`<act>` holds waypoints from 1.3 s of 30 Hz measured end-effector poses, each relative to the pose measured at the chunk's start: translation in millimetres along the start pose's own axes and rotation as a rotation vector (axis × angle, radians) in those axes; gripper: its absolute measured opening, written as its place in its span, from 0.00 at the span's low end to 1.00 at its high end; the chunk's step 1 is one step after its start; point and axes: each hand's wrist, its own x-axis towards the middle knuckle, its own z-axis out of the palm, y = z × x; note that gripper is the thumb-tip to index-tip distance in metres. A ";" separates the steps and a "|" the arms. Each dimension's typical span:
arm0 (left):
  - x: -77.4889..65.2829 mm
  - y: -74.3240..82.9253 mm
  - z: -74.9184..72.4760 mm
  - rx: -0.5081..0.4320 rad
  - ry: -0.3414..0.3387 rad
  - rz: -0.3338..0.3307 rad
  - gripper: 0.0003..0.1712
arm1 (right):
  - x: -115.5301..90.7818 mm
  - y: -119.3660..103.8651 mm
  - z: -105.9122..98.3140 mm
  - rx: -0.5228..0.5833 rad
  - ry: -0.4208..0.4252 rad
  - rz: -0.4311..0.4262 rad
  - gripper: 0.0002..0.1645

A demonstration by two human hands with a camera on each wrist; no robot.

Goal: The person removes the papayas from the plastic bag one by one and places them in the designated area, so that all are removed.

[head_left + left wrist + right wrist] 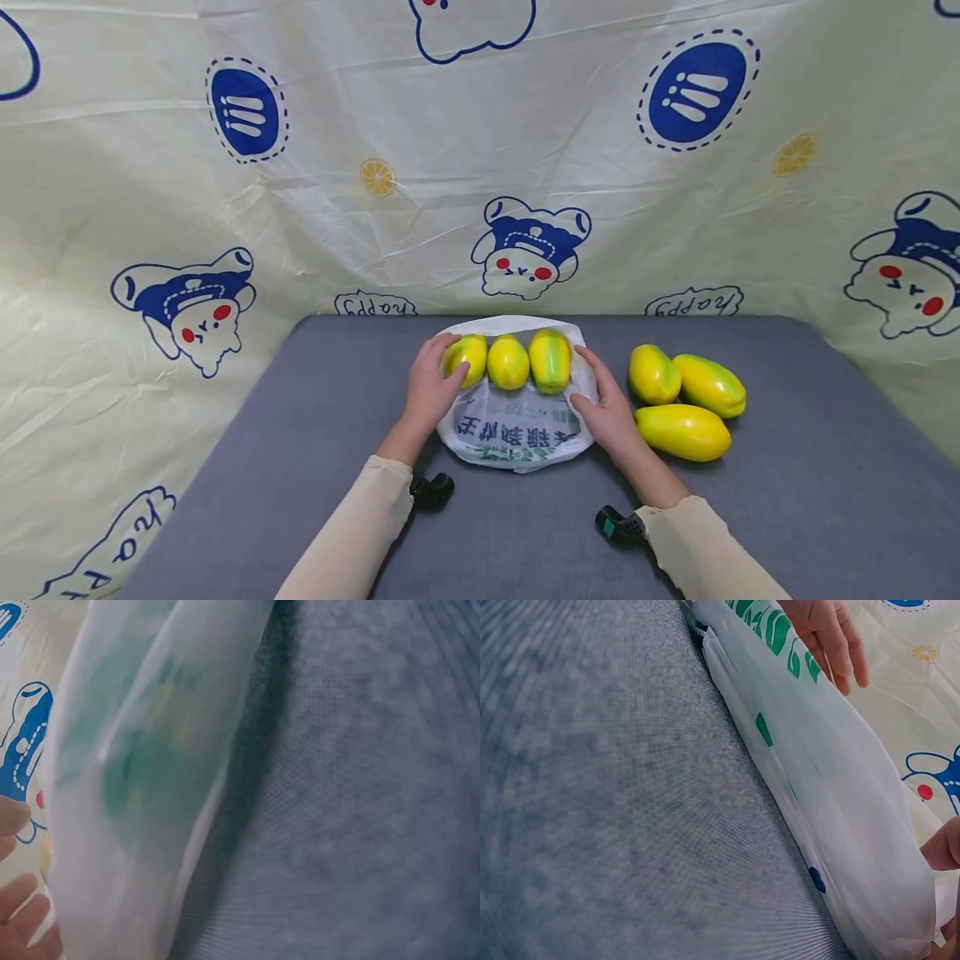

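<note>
A white plastic bag (517, 450) with dark lettering and green print lies on the table. Three yellow-green papayas, a left one (472, 352), a middle one (507, 363) and a right one (550, 360), sit in a row at its far part. My left hand (432, 379) grips the left papaya from the side, thumb across its near face. My right hand (609, 410) holds the bag's right edge, beside the right papaya. In the right wrist view, the bag's wall (825, 795) hides the fruit, and my right thumb (943, 846) shows over its rim.
To the right of my right hand lie three more papayas: a short one (654, 374), a slanted one (711, 385) and a long one (684, 432). The grey table (525, 533) ends at a printed cloth backdrop (420, 242).
</note>
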 end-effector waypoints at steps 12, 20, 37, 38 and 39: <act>2.1 -10.2 1.1 0.015 -0.138 -0.056 0.28 | 1.8 0.4 1.1 -0.019 -0.005 -0.026 0.44; 2.5 -9.4 1.3 0.024 -0.154 -0.087 0.30 | 2.9 -0.7 1.5 -0.023 -0.013 -0.018 0.44; 1.1 -7.4 8.3 0.031 -0.122 -0.151 0.32 | 2.9 0.1 0.8 -0.055 -0.028 -0.022 0.45; 1.0 -7.5 8.8 0.030 -0.113 -0.159 0.32 | 2.8 0.4 0.9 -0.059 -0.029 -0.024 0.45; 0.7 -7.7 9.2 0.030 -0.105 -0.166 0.32 | 2.5 0.6 1.0 -0.062 -0.029 -0.025 0.45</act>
